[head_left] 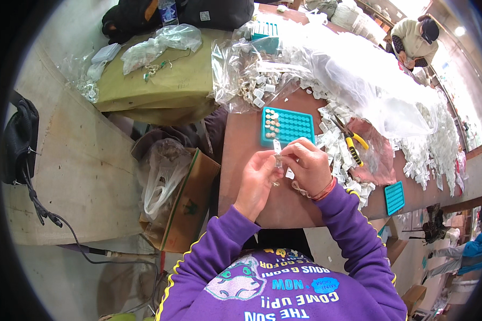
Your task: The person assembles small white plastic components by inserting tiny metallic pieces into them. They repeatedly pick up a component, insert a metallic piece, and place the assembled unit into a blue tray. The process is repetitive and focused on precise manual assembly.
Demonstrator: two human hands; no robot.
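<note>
Both hands meet above the near edge of the brown table. With pinched fingertips, my left hand and my right hand grip a small white tag between them; its lower part is hidden by the fingers. A beige twisted cord hangs below my right hand. Just beyond the fingers lies a teal tray with rows of small wells. Several round beige pieces sit in its left columns. A small white piece shows between my hands.
Loose white tags are heaped on the table to the right, with yellow-handled pliers on them. A second teal tray lies far right. Clear bags cover the back. A cardboard box stands left; another person works at the far right.
</note>
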